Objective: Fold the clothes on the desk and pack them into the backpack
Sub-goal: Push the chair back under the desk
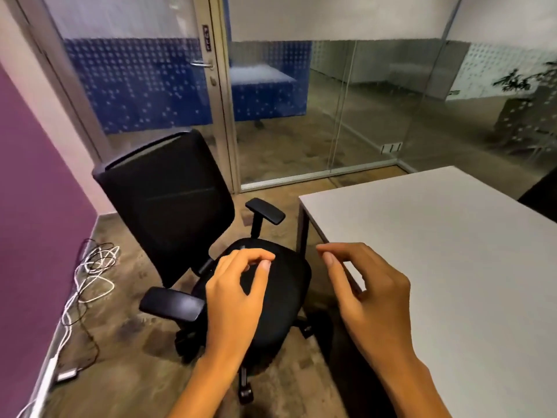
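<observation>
The left hand point(232, 285) and right hand point(367, 285) are loosely curled and hold nothing. Beneath the left sits the chair point(168, 203) seat. The desk point(452, 251) edge runs under the right hand, its top spreading rightward. Cables point(90, 276) lie on the floor well left.

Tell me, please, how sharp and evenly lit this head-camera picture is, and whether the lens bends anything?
Head view: the wide lens tilts the door frame; head view: the glass wall looks smeared, while the left hand, right hand and chair look fairly sharp; head view: soft light, a faint sheen on the near armrest, no hard shadow on the desk.
</observation>
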{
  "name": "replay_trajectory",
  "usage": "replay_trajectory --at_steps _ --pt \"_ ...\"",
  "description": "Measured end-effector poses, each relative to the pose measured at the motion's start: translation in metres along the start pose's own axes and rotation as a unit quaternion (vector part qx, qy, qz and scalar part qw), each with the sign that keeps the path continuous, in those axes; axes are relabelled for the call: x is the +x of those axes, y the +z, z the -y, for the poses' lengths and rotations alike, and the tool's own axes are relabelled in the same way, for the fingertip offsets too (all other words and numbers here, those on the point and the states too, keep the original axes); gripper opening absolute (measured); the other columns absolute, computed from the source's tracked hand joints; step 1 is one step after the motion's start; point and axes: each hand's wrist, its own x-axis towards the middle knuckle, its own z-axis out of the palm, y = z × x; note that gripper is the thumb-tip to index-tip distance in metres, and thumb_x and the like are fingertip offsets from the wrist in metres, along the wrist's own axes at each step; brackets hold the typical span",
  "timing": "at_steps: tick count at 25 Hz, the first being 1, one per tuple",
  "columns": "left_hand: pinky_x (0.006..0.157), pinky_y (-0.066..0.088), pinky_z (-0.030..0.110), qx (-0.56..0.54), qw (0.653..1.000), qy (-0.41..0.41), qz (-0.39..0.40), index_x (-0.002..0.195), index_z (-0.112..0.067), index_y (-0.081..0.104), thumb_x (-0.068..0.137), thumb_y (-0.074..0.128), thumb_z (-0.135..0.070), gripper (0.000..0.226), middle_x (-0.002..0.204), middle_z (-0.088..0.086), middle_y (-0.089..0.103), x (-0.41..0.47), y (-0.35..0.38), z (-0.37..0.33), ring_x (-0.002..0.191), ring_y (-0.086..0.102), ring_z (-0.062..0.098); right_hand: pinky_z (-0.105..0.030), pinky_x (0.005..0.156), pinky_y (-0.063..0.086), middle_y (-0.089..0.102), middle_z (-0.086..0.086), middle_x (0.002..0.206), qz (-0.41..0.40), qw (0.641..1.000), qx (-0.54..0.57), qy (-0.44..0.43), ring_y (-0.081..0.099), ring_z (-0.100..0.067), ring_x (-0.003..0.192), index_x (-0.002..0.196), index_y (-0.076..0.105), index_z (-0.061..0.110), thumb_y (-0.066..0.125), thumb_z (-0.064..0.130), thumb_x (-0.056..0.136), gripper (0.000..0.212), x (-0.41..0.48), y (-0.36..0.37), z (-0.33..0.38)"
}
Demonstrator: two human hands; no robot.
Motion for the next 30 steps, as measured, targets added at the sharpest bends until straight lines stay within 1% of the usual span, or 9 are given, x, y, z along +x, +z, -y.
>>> replay_trajectory --at_steps 3,7,11,14,17,19,22,27,30 --pt "0.080 0.042 0.010 0.009 0.999 0.012 -0.042 0.091 -0.026 0.069 0.091 0.062 -0.016 0.012 0.091 -0.019 0.065 0.023 -0.064 0.037 0.094 0.060 0.006 -0.007 0.082 0.047 0.066 0.016 0.099 0.038 0.999 0.015 -0.029 0.060 0.004 0.097 0.104 0.069 0.022 0.063 0.020 0.092 0.014 0.017 0.067 0.037" --pt "0.079 0.043 0.011 0.043 0.995 0.026 -0.081 0.090 -0.024 0.068 0.089 0.060 -0.014 0.013 0.090 -0.018 0.064 0.055 -0.164 0.099 0.089 0.061 0.008 -0.014 0.079 0.048 0.067 0.012 0.097 0.047 0.996 0.038 -0.059 0.062 0.000 0.094 0.103 0.070 0.019 0.061 0.018 0.094 0.013 0.038 0.170 0.094" --pt "0.077 0.047 0.019 0.059 0.994 0.012 -0.086 0.089 -0.025 0.068 0.090 0.063 -0.010 0.016 0.090 -0.016 0.066 0.079 -0.237 0.144 0.089 0.062 0.007 -0.018 0.073 0.048 0.067 0.009 0.091 0.042 0.995 0.058 -0.071 0.062 -0.003 0.087 0.100 0.070 0.016 0.062 0.014 0.094 0.010 0.058 0.249 0.135" --pt "0.076 0.048 0.021 0.083 0.993 0.009 -0.079 0.088 -0.024 0.068 0.089 0.064 -0.009 0.016 0.088 -0.016 0.065 0.108 -0.277 0.176 0.086 0.061 0.005 -0.014 0.071 0.045 0.067 0.007 0.088 0.067 0.993 0.055 -0.085 0.062 -0.004 0.083 0.098 0.070 0.015 0.062 0.013 0.094 0.009 0.075 0.305 0.155" --pt "0.076 0.048 0.021 0.094 0.991 0.006 -0.090 0.090 -0.025 0.067 0.090 0.063 -0.012 0.014 0.089 -0.017 0.065 0.145 -0.302 0.207 0.087 0.061 0.005 -0.011 0.073 0.043 0.067 0.006 0.088 0.093 0.989 0.050 -0.103 0.061 -0.003 0.082 0.097 0.070 0.014 0.062 0.014 0.094 0.008 0.098 0.356 0.161" --pt "0.075 0.048 0.019 0.087 0.992 0.008 -0.088 0.090 -0.026 0.067 0.090 0.063 -0.013 0.013 0.089 -0.017 0.065 0.166 -0.310 0.222 0.087 0.061 0.004 -0.010 0.074 0.044 0.068 0.006 0.088 0.091 0.989 0.053 -0.099 0.061 -0.003 0.083 0.097 0.070 0.014 0.062 0.014 0.094 0.008 0.113 0.383 0.159" --pt "0.074 0.048 0.016 0.088 0.993 0.017 -0.079 0.089 -0.024 0.068 0.089 0.064 -0.010 0.014 0.088 -0.018 0.065 0.212 -0.322 0.260 0.085 0.060 0.002 -0.015 0.074 0.047 0.068 0.005 0.088 0.069 0.992 0.062 -0.086 0.063 -0.004 0.083 0.096 0.070 0.013 0.061 0.012 0.094 0.009 0.147 0.436 0.150" --pt "0.074 0.049 0.017 0.092 0.993 0.020 -0.067 0.089 -0.021 0.069 0.089 0.065 -0.011 0.011 0.087 -0.015 0.067 0.316 -0.338 0.333 0.082 0.060 0.001 -0.007 0.074 0.042 0.068 0.005 0.089 0.032 0.995 0.058 -0.072 0.062 -0.001 0.083 0.098 0.070 0.012 0.059 0.014 0.095 0.011 0.216 0.529 0.130" --pt "0.075 0.048 0.016 0.083 0.996 0.023 -0.025 0.087 -0.024 0.068 0.089 0.064 -0.013 0.011 0.088 -0.016 0.066 0.384 -0.342 0.369 0.083 0.061 0.001 -0.009 0.075 0.044 0.068 0.006 0.092 0.020 0.997 0.045 -0.053 0.063 -0.002 0.086 0.100 0.070 0.012 0.059 0.016 0.095 0.013 0.257 0.576 0.119"
